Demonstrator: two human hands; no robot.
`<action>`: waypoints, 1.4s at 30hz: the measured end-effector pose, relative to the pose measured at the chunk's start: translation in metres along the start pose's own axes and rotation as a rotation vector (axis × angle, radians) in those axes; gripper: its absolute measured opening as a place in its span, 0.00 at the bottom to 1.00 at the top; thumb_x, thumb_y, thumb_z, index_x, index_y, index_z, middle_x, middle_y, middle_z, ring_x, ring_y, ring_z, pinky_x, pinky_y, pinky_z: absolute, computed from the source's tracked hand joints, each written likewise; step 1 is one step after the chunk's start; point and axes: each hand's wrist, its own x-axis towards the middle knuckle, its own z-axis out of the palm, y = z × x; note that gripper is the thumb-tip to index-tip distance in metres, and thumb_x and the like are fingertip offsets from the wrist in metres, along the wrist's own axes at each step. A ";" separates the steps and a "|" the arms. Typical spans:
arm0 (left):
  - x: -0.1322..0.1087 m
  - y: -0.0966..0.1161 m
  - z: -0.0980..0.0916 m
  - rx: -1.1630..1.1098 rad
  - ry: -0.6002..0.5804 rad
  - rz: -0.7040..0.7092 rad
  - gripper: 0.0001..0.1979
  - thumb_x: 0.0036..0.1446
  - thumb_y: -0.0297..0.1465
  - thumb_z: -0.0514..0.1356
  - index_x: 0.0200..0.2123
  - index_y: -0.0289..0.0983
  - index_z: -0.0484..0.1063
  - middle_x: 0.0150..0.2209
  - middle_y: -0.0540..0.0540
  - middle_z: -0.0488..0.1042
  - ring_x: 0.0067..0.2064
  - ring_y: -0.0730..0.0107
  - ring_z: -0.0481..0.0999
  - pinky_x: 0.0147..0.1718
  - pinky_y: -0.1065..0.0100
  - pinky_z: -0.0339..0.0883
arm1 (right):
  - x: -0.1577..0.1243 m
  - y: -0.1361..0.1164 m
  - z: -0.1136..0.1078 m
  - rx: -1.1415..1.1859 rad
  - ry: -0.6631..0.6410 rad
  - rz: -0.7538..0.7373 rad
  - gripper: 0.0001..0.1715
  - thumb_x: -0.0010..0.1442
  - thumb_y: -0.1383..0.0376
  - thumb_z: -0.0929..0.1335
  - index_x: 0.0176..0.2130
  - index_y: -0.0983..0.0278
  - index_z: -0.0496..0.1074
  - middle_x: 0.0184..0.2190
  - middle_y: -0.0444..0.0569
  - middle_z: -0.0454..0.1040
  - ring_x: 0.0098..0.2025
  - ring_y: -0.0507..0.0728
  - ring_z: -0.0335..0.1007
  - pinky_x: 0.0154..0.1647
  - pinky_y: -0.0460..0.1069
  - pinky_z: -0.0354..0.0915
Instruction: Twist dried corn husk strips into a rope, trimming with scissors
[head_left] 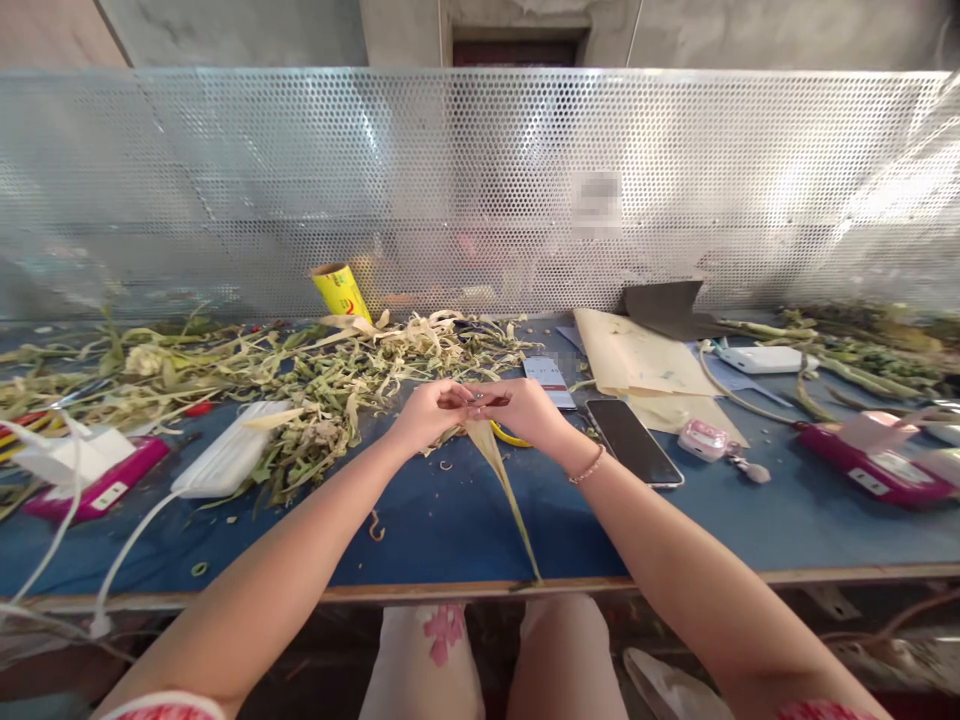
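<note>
My left hand [429, 415] and my right hand [529, 412] meet over the middle of the blue table, fingertips pinched together. Between them they grip the wide upper end of a pale dried leaf [495, 465]. Its narrow tail hangs down toward the table's front edge. A small dark, shiny bit shows among the fingertips, too small to name. Just behind and left of my hands spreads a heap of dried leaves and stalks [307, 440]. Part of a yellow ring-like thing [511, 437] peeks out below my right hand, the rest hidden.
A black phone [636, 442], a lit phone [549, 380], a pink earbud case [703, 438] and beige paper [637, 350] lie right. White power banks [229, 450] and magenta power strips [874, 460] flank me. Behind stand a yellow tube [342, 291] and perforated metal screen [480, 150].
</note>
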 end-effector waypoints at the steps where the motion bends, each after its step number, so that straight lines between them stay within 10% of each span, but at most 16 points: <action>1: 0.001 -0.001 -0.001 -0.004 -0.013 -0.005 0.12 0.36 0.33 0.66 0.27 0.35 0.70 0.25 0.47 0.73 0.30 0.69 0.73 0.31 0.68 0.66 | 0.000 0.001 0.001 -0.034 -0.001 -0.027 0.19 0.48 0.64 0.70 0.43 0.58 0.75 0.34 0.45 0.78 0.37 0.58 0.72 0.38 0.50 0.66; 9: 0.009 -0.009 -0.009 -0.090 -0.249 0.060 0.12 0.42 0.34 0.64 0.32 0.36 0.75 0.32 0.45 0.77 0.35 0.68 0.74 0.37 0.67 0.66 | -0.003 0.001 -0.001 -0.295 -0.023 -0.352 0.21 0.55 0.69 0.63 0.49 0.59 0.69 0.39 0.49 0.74 0.41 0.54 0.69 0.43 0.50 0.64; 14: 0.013 -0.010 -0.018 -0.078 -0.101 0.025 0.10 0.42 0.33 0.63 0.31 0.36 0.76 0.31 0.45 0.77 0.33 0.69 0.73 0.33 0.70 0.65 | 0.003 0.013 -0.017 -0.529 0.125 -0.150 0.17 0.53 0.74 0.59 0.40 0.69 0.69 0.39 0.56 0.71 0.41 0.55 0.67 0.41 0.48 0.63; 20: 0.019 -0.008 -0.024 -0.408 0.063 -0.051 0.07 0.41 0.31 0.65 0.25 0.34 0.73 0.24 0.50 0.72 0.27 0.78 0.69 0.28 0.75 0.62 | -0.002 0.025 -0.004 -1.081 -0.142 0.015 0.13 0.51 0.70 0.61 0.36 0.72 0.70 0.36 0.62 0.71 0.42 0.62 0.66 0.43 0.52 0.60; 29: 0.022 -0.009 -0.029 -0.516 0.284 0.009 0.07 0.44 0.27 0.63 0.19 0.33 0.67 0.19 0.52 0.66 0.23 0.81 0.64 0.24 0.75 0.58 | 0.000 0.020 -0.001 -0.913 -0.157 0.346 0.18 0.47 0.68 0.63 0.40 0.72 0.67 0.33 0.61 0.74 0.36 0.61 0.72 0.31 0.48 0.60; 36: 0.031 -0.018 -0.033 -0.690 0.523 -0.007 0.07 0.41 0.25 0.62 0.20 0.34 0.65 0.19 0.54 0.65 0.22 0.82 0.66 0.29 0.73 0.62 | -0.001 0.020 -0.006 -0.949 -0.108 0.268 0.14 0.51 0.67 0.61 0.35 0.71 0.71 0.34 0.63 0.74 0.39 0.63 0.72 0.35 0.49 0.61; 42: 0.037 -0.026 -0.042 -0.807 0.719 0.028 0.07 0.45 0.23 0.60 0.21 0.35 0.62 0.21 0.54 0.68 0.25 0.83 0.69 0.33 0.75 0.64 | 0.000 0.018 -0.007 -0.859 0.087 0.097 0.33 0.52 0.50 0.64 0.46 0.74 0.64 0.44 0.64 0.68 0.50 0.66 0.63 0.48 0.52 0.58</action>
